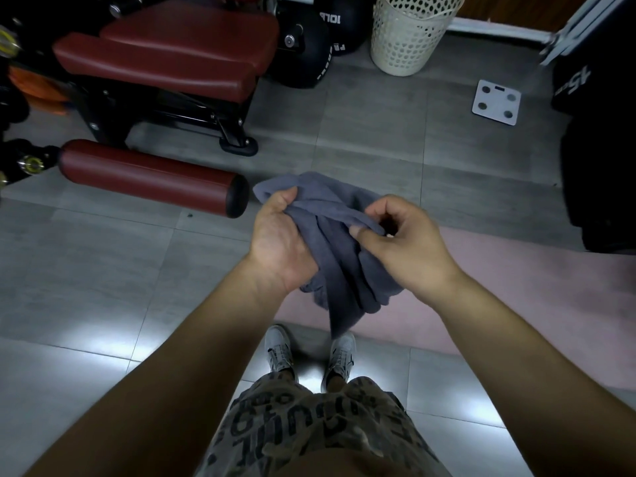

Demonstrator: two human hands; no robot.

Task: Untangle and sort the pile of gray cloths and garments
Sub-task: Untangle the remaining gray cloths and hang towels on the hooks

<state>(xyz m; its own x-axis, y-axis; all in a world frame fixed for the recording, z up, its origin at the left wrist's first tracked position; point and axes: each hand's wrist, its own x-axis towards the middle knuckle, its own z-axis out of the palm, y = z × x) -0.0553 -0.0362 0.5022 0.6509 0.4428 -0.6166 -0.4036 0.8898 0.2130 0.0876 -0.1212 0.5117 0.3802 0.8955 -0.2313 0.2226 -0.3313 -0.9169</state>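
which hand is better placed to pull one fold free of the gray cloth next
Right, probably. The right hand pinches a single fold at the top of the gray cloth, ready to draw it out, while the left hand grips the bunched bulk and serves better as the anchor.

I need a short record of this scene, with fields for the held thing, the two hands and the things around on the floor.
held thing: crumpled gray fabric cloth, off the floor, one end hanging down
hands: left hand grips its left side; right hand pinches a fold
far floor: white perforated plastic basket, upright; flat white square bathroom scale
left side: dark red padded gym bench
right floor: pale pink mat
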